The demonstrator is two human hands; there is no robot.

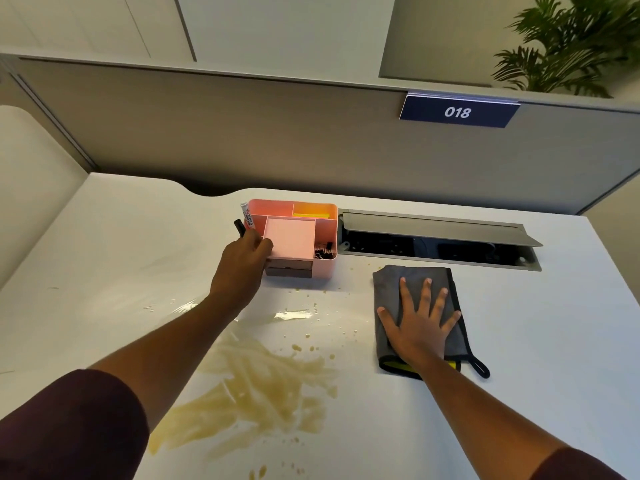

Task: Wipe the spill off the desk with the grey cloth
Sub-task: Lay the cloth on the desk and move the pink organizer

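A folded grey cloth (417,285) with a black edge and loop lies on the white desk (519,341), right of centre. My right hand (420,323) rests flat on it, fingers spread. A yellowish spill (263,386) is smeared across the desk's near middle, with droplets and a shiny wet patch (294,314) farther back. My left hand (242,263) grips the left front corner of a pink desk organiser (294,237) standing behind the spill.
The organiser holds markers (247,216), yellow notes and black clips. An open cable hatch (436,239) is set into the desk behind the cloth. A grey partition with a sign reading 018 (457,111) closes the back. A plant (571,43) stands far right.
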